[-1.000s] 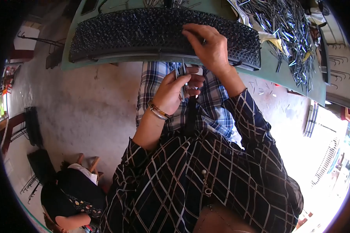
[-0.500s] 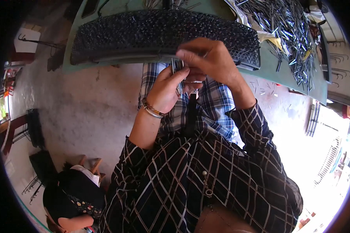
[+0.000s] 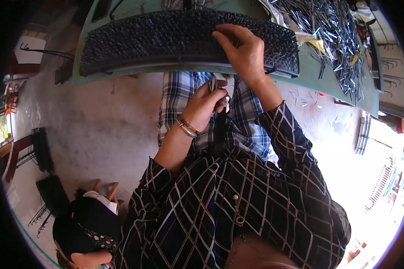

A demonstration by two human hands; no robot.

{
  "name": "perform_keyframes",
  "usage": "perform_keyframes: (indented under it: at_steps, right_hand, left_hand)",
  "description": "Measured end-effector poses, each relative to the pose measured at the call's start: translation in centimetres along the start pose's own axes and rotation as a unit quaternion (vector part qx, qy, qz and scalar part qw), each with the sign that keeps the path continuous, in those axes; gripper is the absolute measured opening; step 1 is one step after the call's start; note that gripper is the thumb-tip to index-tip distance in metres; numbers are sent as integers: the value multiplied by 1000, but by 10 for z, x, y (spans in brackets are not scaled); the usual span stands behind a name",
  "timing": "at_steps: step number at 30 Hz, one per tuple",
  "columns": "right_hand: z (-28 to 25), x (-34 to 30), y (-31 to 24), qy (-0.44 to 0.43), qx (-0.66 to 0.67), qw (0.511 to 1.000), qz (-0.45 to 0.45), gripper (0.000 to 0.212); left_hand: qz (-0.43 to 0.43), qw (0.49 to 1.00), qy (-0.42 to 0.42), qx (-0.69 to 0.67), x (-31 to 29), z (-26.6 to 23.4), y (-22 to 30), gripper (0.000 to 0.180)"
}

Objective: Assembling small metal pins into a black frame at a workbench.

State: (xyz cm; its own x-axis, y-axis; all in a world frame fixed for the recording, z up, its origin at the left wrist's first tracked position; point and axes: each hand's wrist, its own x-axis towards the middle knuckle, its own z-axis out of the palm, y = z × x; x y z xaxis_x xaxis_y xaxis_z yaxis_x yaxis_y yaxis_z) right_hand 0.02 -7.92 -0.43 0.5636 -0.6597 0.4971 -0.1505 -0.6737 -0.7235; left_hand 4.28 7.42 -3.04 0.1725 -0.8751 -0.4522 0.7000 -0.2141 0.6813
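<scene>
My left hand (image 3: 205, 102) is closed around a small bunch of thin, shiny metal pieces (image 3: 213, 84), held above my lap just off the table's near edge. Part of the bunch is hidden by the fingers. Over the long black rack (image 3: 179, 60), which is filled with rows of dark upright pieces and holes, my right hand (image 3: 248, 54) reaches in from the right. Its thumb and forefinger come together near the rack's middle. Whatever sits between those fingertips is too small to make out.
A large heap of loose metal rods (image 3: 339, 45) lies on the green table (image 3: 318, 80) at the right, partly on a torn sheet. Small metal bits are scattered on the floor (image 3: 307, 101) below. Another person (image 3: 92, 222) is low at the left, near a wooden stool (image 3: 112, 192).
My right hand has moved up and away from the left hand, onto the rack. My left hand has shifted slightly right, keeping its bunch of metal pieces.
</scene>
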Motion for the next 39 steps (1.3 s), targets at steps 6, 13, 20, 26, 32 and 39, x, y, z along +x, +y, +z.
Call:
perform_keyframes:
  at_steps: [6,13,20,26,32,39]
  right_hand:
    - [1,3,0,36,-96,981,-167,14]
    - [-2,0,1,-16,-147,970,-195,13]
    - [-20,-5,-14,-21,-70,982,-177,16]
    - [-44,-24,-29,-253,187,923,223,20]
    - [-46,-25,-19,-229,256,910,233,16]
    - [-32,-11,-10,-61,240,944,217,22]
  left_hand:
    - [-12,990,-12,-139,-4,-12,-1,25]
    - [-21,993,-8,-117,-12,-7,11,24]
    - [42,993,-41,-101,-9,-9,13,22]
    - [55,997,-27,-51,-16,5,24,21]
    - [43,999,-10,-8,-12,0,16,23]
    - [49,998,-15,-34,-3,-4,3,22]
